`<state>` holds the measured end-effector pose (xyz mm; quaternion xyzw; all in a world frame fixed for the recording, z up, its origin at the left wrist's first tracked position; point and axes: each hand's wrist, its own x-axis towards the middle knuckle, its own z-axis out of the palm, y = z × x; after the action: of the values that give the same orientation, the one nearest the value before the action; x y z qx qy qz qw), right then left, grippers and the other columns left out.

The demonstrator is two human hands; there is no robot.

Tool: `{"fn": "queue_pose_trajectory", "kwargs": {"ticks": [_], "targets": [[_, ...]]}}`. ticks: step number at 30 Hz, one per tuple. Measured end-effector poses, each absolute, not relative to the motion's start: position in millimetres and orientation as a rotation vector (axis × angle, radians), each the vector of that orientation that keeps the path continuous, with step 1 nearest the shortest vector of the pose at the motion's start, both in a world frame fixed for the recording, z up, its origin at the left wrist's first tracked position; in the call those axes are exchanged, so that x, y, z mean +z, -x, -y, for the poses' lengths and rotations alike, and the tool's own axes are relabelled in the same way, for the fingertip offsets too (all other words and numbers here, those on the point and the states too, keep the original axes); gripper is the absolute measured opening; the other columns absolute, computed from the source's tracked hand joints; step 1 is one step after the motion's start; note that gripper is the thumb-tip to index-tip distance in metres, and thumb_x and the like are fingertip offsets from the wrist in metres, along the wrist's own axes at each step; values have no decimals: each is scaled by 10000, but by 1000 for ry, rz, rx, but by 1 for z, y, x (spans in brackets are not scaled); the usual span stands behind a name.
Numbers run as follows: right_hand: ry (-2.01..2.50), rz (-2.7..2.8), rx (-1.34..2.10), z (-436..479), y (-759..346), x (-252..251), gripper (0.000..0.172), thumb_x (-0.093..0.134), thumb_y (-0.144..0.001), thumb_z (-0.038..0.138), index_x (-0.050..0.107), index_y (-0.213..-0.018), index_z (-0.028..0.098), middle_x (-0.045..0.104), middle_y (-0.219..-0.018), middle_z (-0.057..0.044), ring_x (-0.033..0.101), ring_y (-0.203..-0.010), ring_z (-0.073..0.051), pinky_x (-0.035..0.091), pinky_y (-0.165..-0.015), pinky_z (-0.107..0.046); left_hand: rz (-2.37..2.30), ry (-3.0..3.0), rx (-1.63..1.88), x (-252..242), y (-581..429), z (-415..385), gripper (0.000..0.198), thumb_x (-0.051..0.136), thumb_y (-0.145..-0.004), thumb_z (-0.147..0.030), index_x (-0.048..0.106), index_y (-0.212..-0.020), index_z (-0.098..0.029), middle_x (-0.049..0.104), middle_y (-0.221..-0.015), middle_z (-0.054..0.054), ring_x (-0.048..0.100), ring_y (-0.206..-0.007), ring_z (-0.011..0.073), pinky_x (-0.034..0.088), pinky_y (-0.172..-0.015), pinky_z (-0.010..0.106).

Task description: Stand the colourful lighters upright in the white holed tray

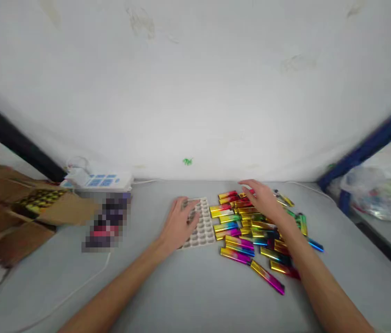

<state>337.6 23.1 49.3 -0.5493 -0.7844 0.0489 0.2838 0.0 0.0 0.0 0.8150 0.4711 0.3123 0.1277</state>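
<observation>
A white tray point(205, 227) with rows of small round pockets lies flat on the grey table. My left hand point(180, 222) rests on its left part, fingers spread and flat, holding nothing. To the right lies a loose pile of several shiny multicoloured lighters point(242, 231), gold, pink, green and blue. My right hand point(262, 199) hovers over the far side of the pile with fingers stretched toward the lighters at the back; I see nothing gripped in it.
An open cardboard box point(25, 208) with yellow items inside stands at the left. A white power strip point(98, 181) lies by the wall, its cable point(77, 289) trailing across the table. A blurred dark object point(107, 223) sits nearby. Blue shelf frame point(372, 143) and plastic bags point(382, 194) at right.
</observation>
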Motion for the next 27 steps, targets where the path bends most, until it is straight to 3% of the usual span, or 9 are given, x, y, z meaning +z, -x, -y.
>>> {"fn": "queue_pose_trajectory", "kwargs": {"ticks": [3, 7, 13, 17, 22, 24, 27], "targets": [[1520, 2252, 289, -43, -336, 52, 336, 572, -1059, 280, 760, -1310, 159, 758, -1340, -169, 723, -1222, -319, 532, -1109, -449, -1360, -2373, 957, -3, 1, 7, 411, 583, -1048, -363, 704, -1417, -230, 560, -1356, 160, 562, -1317, 331, 506, -1167, 554], [1529, 2417, 523, -61, -333, 59, 280, 665, -999, 274, 815, -1215, 175, 778, -1269, -159, 727, -1175, -317, 521, -1087, -419, -1354, -2365, 977, -3, 2, 12, 394, 580, -1051, -345, 700, -1409, -234, 554, -1358, 155, 564, -1322, 323, 503, -1172, 546], [1534, 2446, 733, -80, -331, 68, 235, 728, -916, 251, 839, -1111, 184, 818, -1089, -113, 741, -968, -264, 546, -884, -340, -1354, -2357, 999, -3, 2, 13, 370, 580, -1048, -336, 694, -1389, -250, 556, -1361, 145, 564, -1327, 321, 501, -1173, 547], [1547, 2419, 879, -90, -330, 71, 125, 799, -833, 274, 825, -917, 185, 811, -874, -76, 708, -789, -240, 511, -722, -322, -1357, -2336, 991, -4, 2, 12, 376, 592, -1040, -345, 660, -1394, -237, 567, -1363, 141, 564, -1323, 313, 490, -1183, 540], [1451, 2238, 881, -79, -325, 83, 275, 700, -950, 453, 733, -1014, 187, 815, -1040, -114, 712, -932, -241, 519, -838, -361, -1377, -2294, 960, -3, 2, 10, 461, 593, -1040, -392, 566, -1458, -199, 598, -1405, 153, 561, -1346, 315, 470, -1200, 546], [1294, 2031, 962, -67, -318, 89, 367, 698, -948, 557, 697, -1032, 200, 801, -964, -86, 701, -882, -218, 520, -828, -363, -1392, -2259, 953, -1, 2, 9, 485, 567, -1058, -434, 543, -1486, -208, 601, -1421, 150, 569, -1361, 309, 465, -1207, 542], [1068, 1585, 1091, -48, -297, 94, 449, 824, -829, 615, 716, -977, 206, 682, -732, 8, 592, -689, -159, 451, -668, -310, -1401, -2235, 951, 4, 3, 7, 514, 506, -1081, -484, 526, -1519, -215, 564, -1484, 159, 574, -1396, 308, 462, -1219, 533]]}}
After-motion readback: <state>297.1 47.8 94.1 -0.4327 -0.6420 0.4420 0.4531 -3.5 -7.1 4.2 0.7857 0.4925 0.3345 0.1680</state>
